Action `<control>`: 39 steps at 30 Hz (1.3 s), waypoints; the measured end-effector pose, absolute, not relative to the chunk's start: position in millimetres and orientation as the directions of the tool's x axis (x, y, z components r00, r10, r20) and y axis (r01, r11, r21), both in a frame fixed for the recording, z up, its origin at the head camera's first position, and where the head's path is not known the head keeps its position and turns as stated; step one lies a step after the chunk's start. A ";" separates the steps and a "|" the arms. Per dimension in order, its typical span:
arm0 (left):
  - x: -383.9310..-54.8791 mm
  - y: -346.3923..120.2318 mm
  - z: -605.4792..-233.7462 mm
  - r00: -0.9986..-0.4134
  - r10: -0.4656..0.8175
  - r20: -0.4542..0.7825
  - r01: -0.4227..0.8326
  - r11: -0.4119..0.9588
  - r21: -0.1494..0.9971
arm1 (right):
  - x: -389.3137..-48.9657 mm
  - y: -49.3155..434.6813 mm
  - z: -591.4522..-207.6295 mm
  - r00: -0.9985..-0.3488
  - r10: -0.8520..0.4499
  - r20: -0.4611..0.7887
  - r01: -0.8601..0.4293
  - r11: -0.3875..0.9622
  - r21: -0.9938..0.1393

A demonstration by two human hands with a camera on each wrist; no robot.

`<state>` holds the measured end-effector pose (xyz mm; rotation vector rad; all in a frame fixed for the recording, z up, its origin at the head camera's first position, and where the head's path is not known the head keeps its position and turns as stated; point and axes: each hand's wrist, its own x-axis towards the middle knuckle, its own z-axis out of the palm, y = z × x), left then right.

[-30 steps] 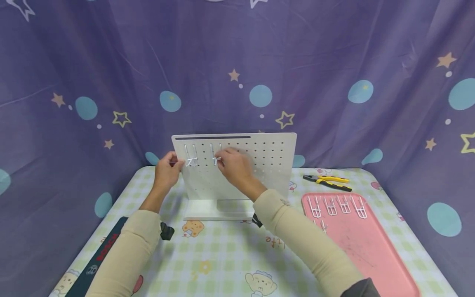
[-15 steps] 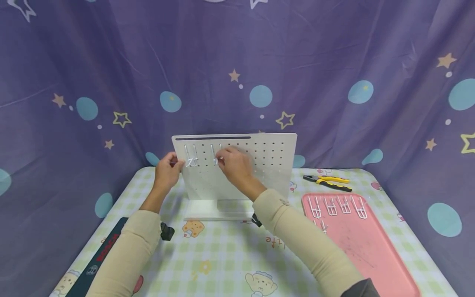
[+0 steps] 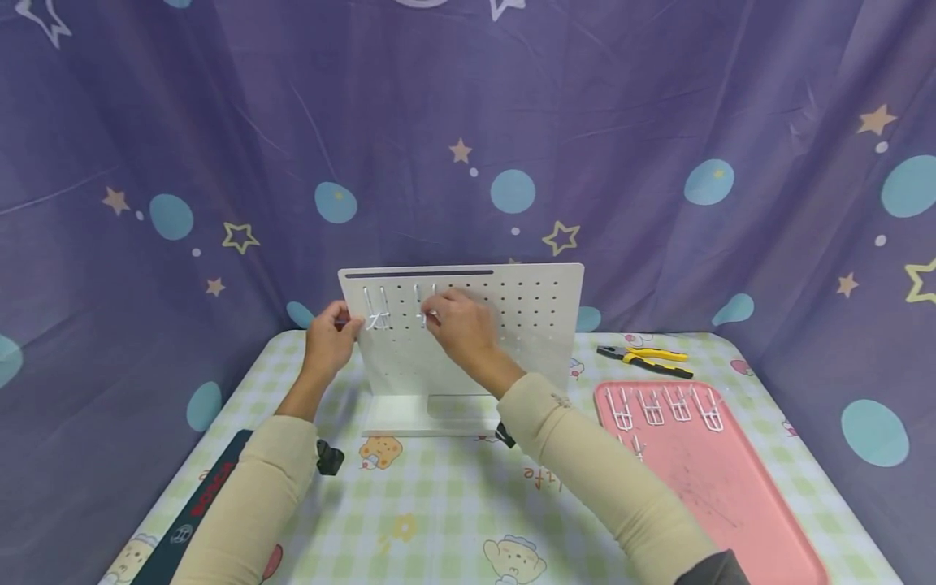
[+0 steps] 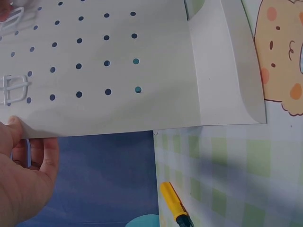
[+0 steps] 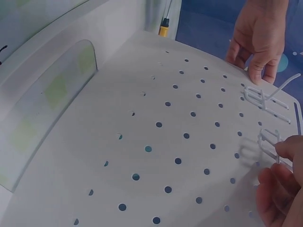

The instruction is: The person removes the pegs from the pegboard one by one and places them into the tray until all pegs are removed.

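A white pegboard (image 3: 409,366) stands upright on its base at the back of the table. My left hand (image 3: 331,340) grips its left edge; in the left wrist view, the thumb of that hand (image 4: 28,175) lies on the front face and the fingers are behind. One white wire hook (image 3: 377,309) hangs at the upper left of the board. To its right, my right hand (image 3: 462,327) pinches a second wire hook (image 5: 269,142) against the board. The right wrist view shows thumb and fingers on this hook, partly covering it.
On the right lies a pink tray (image 3: 717,504) with several white wire hooks (image 3: 653,408). Behind it are yellow-and-black pliers (image 3: 647,357). A dark green BOSCH case (image 3: 197,508) lies along the left edge, partly under the left sleeve. A screwdriver with a yellow handle (image 4: 173,198) is behind the board.
The right hand's fingertips shift slightly on the second hook, which stays at the same place on the board. The left hand keeps its grip on the edge.
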<state>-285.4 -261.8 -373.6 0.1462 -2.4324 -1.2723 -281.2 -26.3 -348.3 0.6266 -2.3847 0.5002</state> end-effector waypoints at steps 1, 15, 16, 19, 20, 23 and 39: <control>-285.6 -261.8 -373.8 -0.919 -0.268 0.290 0.086 0.582 0.809 | -280.5 -25.9 -347.4 -0.700 -0.312 0.642 -0.544 0.815 -0.198; -285.5 -261.7 -375.4 -0.920 -0.266 0.289 0.081 0.591 0.802 | -267.9 6.9 -342.4 -0.702 -0.380 0.602 -0.644 0.700 -0.309; -285.5 -262.0 -375.3 -0.920 -0.266 0.287 0.078 0.593 0.801 | -267.2 12.1 -343.8 -0.707 -0.388 0.591 -0.647 0.692 -0.321; -284.9 -262.3 -374.5 -0.921 -0.268 0.283 0.074 0.593 0.802 | -264.4 29.0 -347.7 -0.724 -0.401 0.561 -0.648 0.673 -0.356; -284.6 -262.3 -374.1 -0.921 -0.268 0.282 0.073 0.593 0.802 | -263.4 34.9 -349.2 -0.726 -0.404 0.556 -0.649 0.670 -0.361; -283.9 -261.8 -373.4 -0.922 -0.268 0.280 0.071 0.594 0.801 | -259.9 53.0 -353.3 -0.731 -0.411 0.544 -0.649 0.665 -0.369; -285.9 -262.5 -374.2 -0.932 -0.259 0.254 0.054 0.593 0.803 | -245.8 153.8 -381.5 -0.790 -0.408 0.458 -0.597 0.682 -0.421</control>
